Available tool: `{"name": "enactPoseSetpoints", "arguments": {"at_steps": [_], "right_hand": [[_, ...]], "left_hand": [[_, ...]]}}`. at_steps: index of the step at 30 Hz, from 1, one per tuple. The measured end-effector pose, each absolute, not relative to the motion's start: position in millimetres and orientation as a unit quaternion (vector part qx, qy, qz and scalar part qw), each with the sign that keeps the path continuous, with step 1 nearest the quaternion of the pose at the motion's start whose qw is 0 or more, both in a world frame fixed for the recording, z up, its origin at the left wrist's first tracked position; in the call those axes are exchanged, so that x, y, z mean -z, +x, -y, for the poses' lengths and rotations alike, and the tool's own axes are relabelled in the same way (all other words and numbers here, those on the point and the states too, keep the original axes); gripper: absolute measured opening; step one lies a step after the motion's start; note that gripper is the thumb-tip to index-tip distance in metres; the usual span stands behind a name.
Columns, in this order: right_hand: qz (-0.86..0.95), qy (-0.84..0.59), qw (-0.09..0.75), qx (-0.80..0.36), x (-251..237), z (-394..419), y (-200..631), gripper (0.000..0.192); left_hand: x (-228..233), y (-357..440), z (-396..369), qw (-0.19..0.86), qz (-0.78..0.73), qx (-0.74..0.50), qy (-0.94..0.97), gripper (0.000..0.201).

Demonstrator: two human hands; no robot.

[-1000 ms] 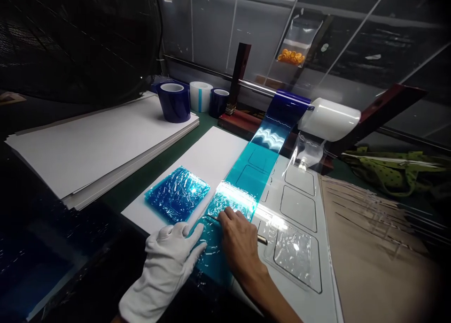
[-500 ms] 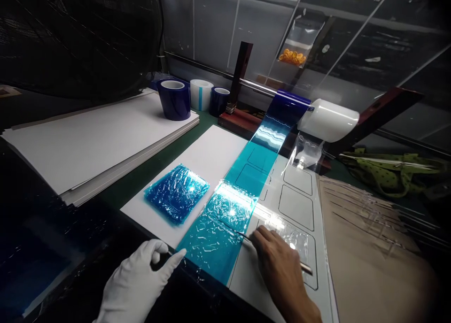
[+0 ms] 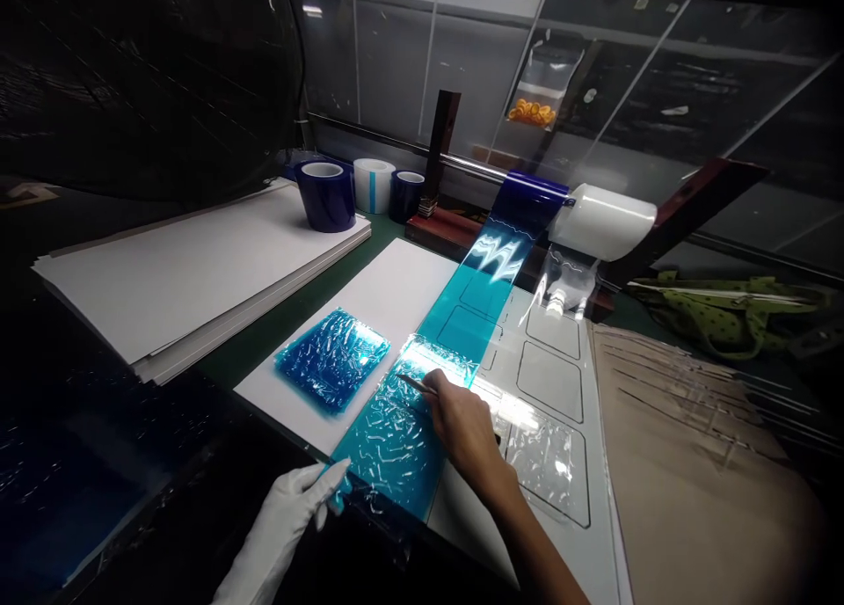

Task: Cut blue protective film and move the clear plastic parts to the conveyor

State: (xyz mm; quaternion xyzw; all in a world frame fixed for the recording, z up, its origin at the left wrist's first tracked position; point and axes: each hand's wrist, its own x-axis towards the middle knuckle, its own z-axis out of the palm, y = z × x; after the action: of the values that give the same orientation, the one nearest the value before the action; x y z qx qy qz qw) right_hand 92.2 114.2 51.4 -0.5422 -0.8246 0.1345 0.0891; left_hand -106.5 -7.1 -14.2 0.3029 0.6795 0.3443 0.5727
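Film (image 3: 409, 420), a blue strip running from its roll down the white sheet (image 3: 396, 293), is seemingly being cut: right hand (image 3: 465, 420) fingers grip a thin blade (image 3: 417, 382) on it, gloved left hand (image 3: 296, 508) pinches its near corner, needing steady tension.

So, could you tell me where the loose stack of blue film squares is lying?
In the head view, the stack of blue film squares lies on the white sheet, left of the blue film strip, ahead of the gloved left hand.
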Motion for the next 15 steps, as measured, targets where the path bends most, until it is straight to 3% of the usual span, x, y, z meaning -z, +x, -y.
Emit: {"name": "enactPoseSetpoints", "arguments": {"at_steps": [15], "right_hand": [[0.809, -0.566, 0.059, -0.144, -42, -114, 88, 0.010]], "left_hand": [[22, -115, 31, 0.563, -0.696, -0.324, 0.305, 0.046]]}}
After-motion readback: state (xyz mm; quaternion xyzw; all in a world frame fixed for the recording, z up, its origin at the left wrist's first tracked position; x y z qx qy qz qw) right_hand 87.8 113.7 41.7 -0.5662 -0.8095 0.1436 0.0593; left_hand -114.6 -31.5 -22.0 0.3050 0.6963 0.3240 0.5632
